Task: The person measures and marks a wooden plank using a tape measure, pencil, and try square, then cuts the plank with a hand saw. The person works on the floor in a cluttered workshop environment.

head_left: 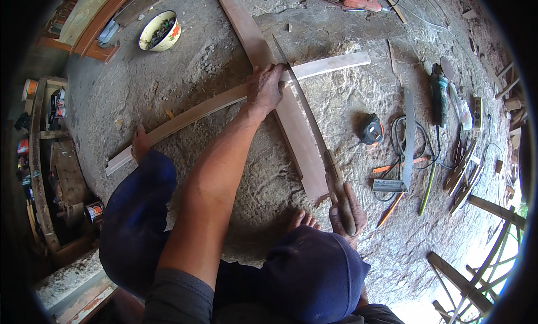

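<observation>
My left hand [266,89] is closed over a long, narrow wooden strip [196,115], holding it where it crosses a wider wooden board [300,131]. The strip lies across the top of the board and runs from lower left to upper right. In my right hand [352,215] is the wooden handle of a handsaw [305,103], fingers wrapped round it. The long blade points away from me, its far part crossing the strip just right of my left hand. Whether the teeth have cut into the wood cannot be made out. My bare foot [141,143] touches the strip's left end.
On the rough floor to the right lie a tape measure [371,130], a metal try square [409,139], a pencil [390,209] and an angle grinder [439,94] with cables. An enamel bowl [168,39] stands far left; a red power tool [361,1] lies at the back.
</observation>
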### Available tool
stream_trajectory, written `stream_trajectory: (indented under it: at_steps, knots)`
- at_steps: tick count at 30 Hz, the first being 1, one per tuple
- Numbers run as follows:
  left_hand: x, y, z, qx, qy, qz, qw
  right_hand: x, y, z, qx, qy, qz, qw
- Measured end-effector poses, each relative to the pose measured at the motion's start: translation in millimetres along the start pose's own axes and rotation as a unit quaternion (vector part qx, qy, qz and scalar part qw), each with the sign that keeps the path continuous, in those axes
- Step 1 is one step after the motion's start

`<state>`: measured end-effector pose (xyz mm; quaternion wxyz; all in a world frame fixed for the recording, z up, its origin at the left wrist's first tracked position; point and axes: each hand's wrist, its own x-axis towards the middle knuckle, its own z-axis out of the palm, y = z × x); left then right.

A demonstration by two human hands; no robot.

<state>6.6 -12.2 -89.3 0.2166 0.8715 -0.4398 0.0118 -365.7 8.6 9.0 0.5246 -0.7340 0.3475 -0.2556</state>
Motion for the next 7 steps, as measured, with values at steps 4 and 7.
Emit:
stream_trajectory:
  at_steps: [4,7]
  knots:
    - [1.9,-0.3,-3.9,0.001,-0.021,0.01,1.0,-6.0,6.9,-11.5,-0.151,-0.016,-0.105,0.983]
    - [0.3,3.3,-6.7,-0.009,-0.026,-0.004,1.0,-35.6,20.5,-26.8,-0.187,-0.01,-0.114,0.976]
